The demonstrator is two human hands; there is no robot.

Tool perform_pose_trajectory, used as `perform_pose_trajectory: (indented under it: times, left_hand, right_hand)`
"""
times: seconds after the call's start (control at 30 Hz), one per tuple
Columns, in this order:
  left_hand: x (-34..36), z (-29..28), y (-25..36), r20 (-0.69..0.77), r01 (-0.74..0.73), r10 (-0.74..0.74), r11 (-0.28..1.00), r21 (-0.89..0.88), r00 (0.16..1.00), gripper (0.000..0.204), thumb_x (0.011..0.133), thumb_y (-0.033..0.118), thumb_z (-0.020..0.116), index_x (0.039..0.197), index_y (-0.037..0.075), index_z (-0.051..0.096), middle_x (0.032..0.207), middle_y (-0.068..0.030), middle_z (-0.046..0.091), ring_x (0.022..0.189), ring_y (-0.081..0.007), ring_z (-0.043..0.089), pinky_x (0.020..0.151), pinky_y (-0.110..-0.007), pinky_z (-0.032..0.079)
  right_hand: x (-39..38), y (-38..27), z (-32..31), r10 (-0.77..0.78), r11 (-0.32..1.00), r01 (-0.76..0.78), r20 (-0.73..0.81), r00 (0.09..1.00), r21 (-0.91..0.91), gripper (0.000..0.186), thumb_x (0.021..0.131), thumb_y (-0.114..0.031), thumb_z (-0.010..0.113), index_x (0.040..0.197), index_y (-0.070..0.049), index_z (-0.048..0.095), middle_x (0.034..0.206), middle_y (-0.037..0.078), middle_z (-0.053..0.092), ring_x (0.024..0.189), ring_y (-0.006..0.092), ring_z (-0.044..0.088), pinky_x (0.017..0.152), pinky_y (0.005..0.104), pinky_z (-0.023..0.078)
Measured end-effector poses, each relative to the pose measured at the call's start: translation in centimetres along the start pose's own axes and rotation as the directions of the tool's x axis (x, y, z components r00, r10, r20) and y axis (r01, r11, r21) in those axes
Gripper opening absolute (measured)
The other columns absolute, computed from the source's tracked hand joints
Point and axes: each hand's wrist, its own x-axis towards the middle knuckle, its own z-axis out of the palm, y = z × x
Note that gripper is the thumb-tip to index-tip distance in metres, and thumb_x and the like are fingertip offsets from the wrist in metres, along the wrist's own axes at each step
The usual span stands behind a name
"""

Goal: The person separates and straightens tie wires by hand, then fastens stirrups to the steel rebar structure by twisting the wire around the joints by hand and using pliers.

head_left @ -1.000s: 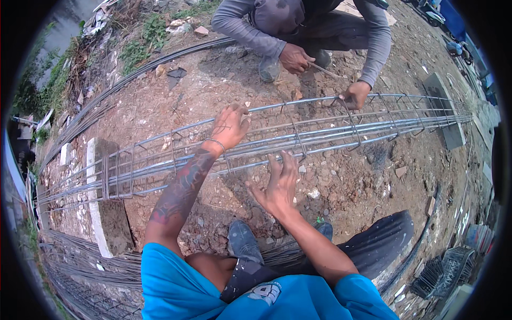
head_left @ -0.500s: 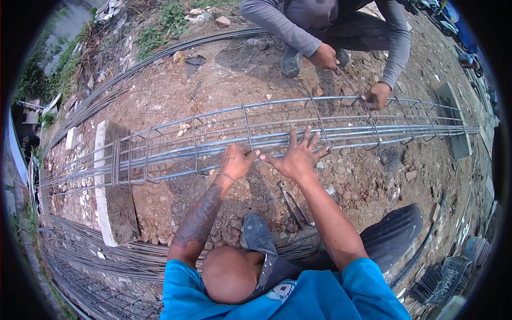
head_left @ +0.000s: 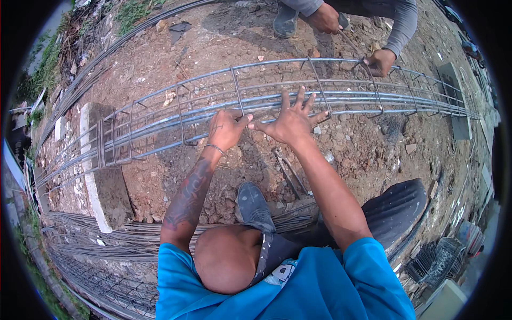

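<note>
A long cage of steel reinforcing bars [head_left: 160, 150] with bent-wire stirrups [head_left: 314, 74] stretches across in front of me. My left hand [head_left: 226, 129] is closed at the near bar, thumb and forefinger pinching the lower corner of one stirrup [head_left: 236, 88]. Just to its right, my right hand [head_left: 292, 121] lies open over the near bars, its fingers spread and its thumb close to the left thumb. Across the cage, a co-worker's hand [head_left: 381, 62] grips the far bar beside a stirrup. Their other hand [head_left: 325, 19] holds a thin tool reaching toward that spot.
Concrete blocks [head_left: 109, 200] [head_left: 453, 101] prop the cage at both ends. Long-handled pincers [head_left: 290, 170] lie on the dirt near my boot [head_left: 253, 205]. Loose bars [head_left: 138, 242] lie behind at left; a stack of bent stirrups [head_left: 434, 261] sits at lower right.
The view has shifted, so the cage and the co-worker appear higher. My left hand still pinches at the stirrup, and my right hand stays spread over the bars.
</note>
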Motion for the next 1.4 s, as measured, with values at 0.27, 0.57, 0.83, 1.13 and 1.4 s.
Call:
perform_pose_trajectory:
  times: [0.27,0.57,0.83,1.13,1.4]
  left_hand:
    - [-1.0,0.6,-0.2,-0.18,-0.043,0.021,0.992,-0.118,0.984,0.029,0.083,0.029,0.063,0.082,0.0,0.067,0.077,-0.0161,0.064,0.073,-0.0318,0.059,0.069,-0.04,0.045]
    - [-11.2,5.0,-1.1,-0.423,-0.102,0.074,0.994,-0.044,0.903,0.014,0.079,0.01,0.064,0.093,0.006,0.065,0.093,-0.0119,0.062,0.092,-0.0292,0.058,0.085,-0.038,0.043]
    - [-14.3,4.1,-1.1,0.061,0.155,-0.143,0.947,-0.283,0.988,0.053,0.079,0.017,0.069,0.126,0.005,0.05,0.121,-0.0126,0.055,0.111,-0.025,0.054,0.092,-0.035,0.045]
    - [-14.2,-1.2,4.1,0.44,0.43,-0.219,0.773,-0.467,0.871,0.096,0.072,0.033,0.077,0.142,0.001,0.02,0.14,-0.019,0.036,0.131,-0.0287,0.035,0.108,-0.04,0.029]
    - [-11.2,-6.4,11.1,0.517,0.255,-0.016,0.882,-0.396,0.856,0.041,0.084,0.018,0.066,0.116,-0.005,0.053,0.103,-0.0107,0.066,0.099,-0.0185,0.06,0.093,-0.031,0.044]
  right_hand:
    - [-1.7,1.2,3.4,-0.16,0.975,0.207,-0.394,0.905,0.08,0.107,0.059,-0.072,0.064,0.14,-0.01,0.032,0.145,0.025,0.017,0.134,0.0484,0.008,0.098,0.0722,0.008]
    - [1.3,6.9,21.5,-0.376,0.917,0.389,-0.133,0.917,0.09,0.029,0.086,-0.02,0.054,0.108,-0.003,0.059,0.115,0.02,0.055,0.11,0.0347,0.051,0.091,0.0421,0.043]
    - [0.3,7.7,17.3,-0.606,0.512,0.366,0.025,0.795,0.777,0.021,0.091,-0.017,0.047,0.104,-0.004,0.058,0.093,0.017,0.062,0.088,0.0365,0.059,0.082,0.0407,0.046]
    - [-3.1,6.2,8.9,-0.738,0.129,0.204,-0.044,0.674,0.97,0.022,0.093,-0.018,0.05,0.106,-0.001,0.055,0.078,0.008,0.059,0.069,0.016,0.055,0.065,0.0307,0.045]
    - [-6.1,4.3,0.8,-0.449,-0.074,0.109,-0.131,0.884,0.991,0.015,0.092,-0.013,0.051,0.097,0.0,0.055,0.072,0.004,0.059,0.058,0.0077,0.053,0.052,0.024,0.042]
